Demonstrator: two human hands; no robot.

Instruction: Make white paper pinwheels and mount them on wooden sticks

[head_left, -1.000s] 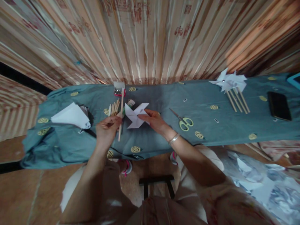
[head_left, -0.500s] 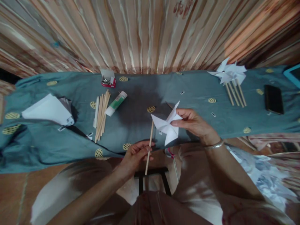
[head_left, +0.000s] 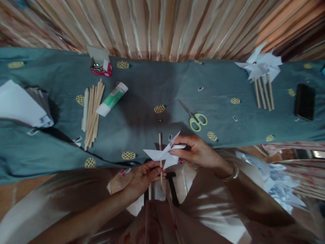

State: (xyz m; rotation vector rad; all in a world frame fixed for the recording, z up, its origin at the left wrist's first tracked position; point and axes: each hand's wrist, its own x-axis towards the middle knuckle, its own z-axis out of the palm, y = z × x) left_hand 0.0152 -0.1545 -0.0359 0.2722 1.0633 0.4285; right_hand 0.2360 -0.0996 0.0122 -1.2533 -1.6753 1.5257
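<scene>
My left hand (head_left: 149,176) is closed around a thin wooden stick (head_left: 160,140), held upright at the table's front edge. My right hand (head_left: 195,152) pinches a folded white paper pinwheel (head_left: 162,155) by one of its blades. The pinwheel lies across the front of the stick, whose top pokes out above it. Whether the two are joined cannot be seen. A small push pin (head_left: 159,120) rests on the cloth just beyond the stick. Scissors with light green handles (head_left: 195,121) lie past my right hand.
On the green cloth (head_left: 142,101) at left are stacked paper (head_left: 20,105), wooden sticks (head_left: 92,115), a glue stick (head_left: 112,99) and an open pin box (head_left: 100,66). Finished pinwheels (head_left: 264,67) and a dark phone (head_left: 304,101) lie at right. A curtain (head_left: 162,30) hangs behind.
My right hand has brought the pinwheel left and down, so it now overlaps the stick. The scissors and push pin have come into clear sight. The view has shifted.
</scene>
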